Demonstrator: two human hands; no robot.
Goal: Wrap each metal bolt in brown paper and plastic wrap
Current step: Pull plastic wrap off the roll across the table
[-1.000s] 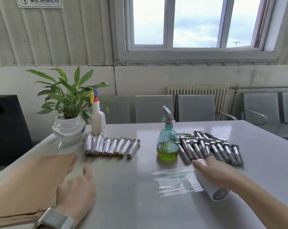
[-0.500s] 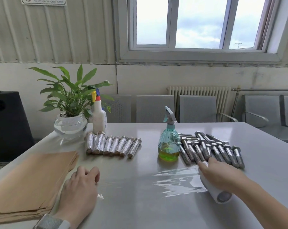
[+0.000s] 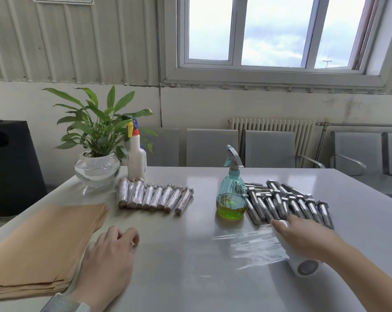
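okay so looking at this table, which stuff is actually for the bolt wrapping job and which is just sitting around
For the job:
bare bolts
brown paper stack
plastic wrap roll, under the right hand
wrapped bolts

Just lying about:
green spray bottle
white spray bottle
potted plant

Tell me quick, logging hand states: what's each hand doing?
Left hand: fingers curled on the table, holding nothing visible.
Right hand: holds the plastic wrap roll.

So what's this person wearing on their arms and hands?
Both hands are bare, no gloves or rings visible. The left hand has a light grey woven band, watch strap or cuff, at the wrist. The right hand and forearm are uncovered, no sleeve showing.
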